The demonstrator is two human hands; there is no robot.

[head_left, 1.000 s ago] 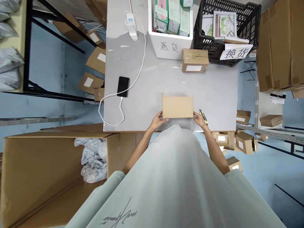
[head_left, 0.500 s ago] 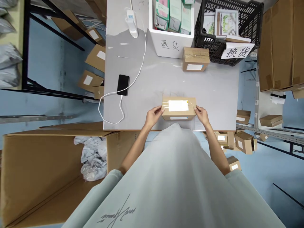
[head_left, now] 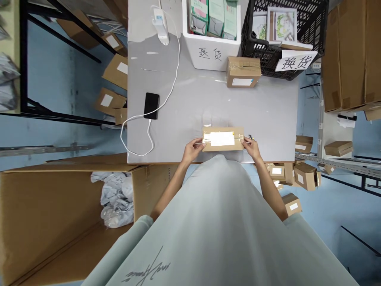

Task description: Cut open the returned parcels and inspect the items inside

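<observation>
Gripping the carton by its two short ends, the person's hands work just beyond the front of the pale shirt. At the left, a large open box holds crumpled grey wrapping. The left hand has thumb and fingers closed narrowly on the carton's left end; the right hand pinches the right end in the same way. The carton is at the near edge of the grey table, about midway between the forearms, its long axis running left to right, parallel to that edge. Its white label faces up toward the head, lengthwise along the same axis, with clear tape at both ends. Whether the carton rests on the table or is lifted cannot be told. A small object just beyond the right hand is mostly hidden. Farther off to the left lies a black phone-like device, crossed by a white cable. Beyond, a taped brown box stands before a white bin of green-edged packs and a black crate holding framed pictures.
</observation>
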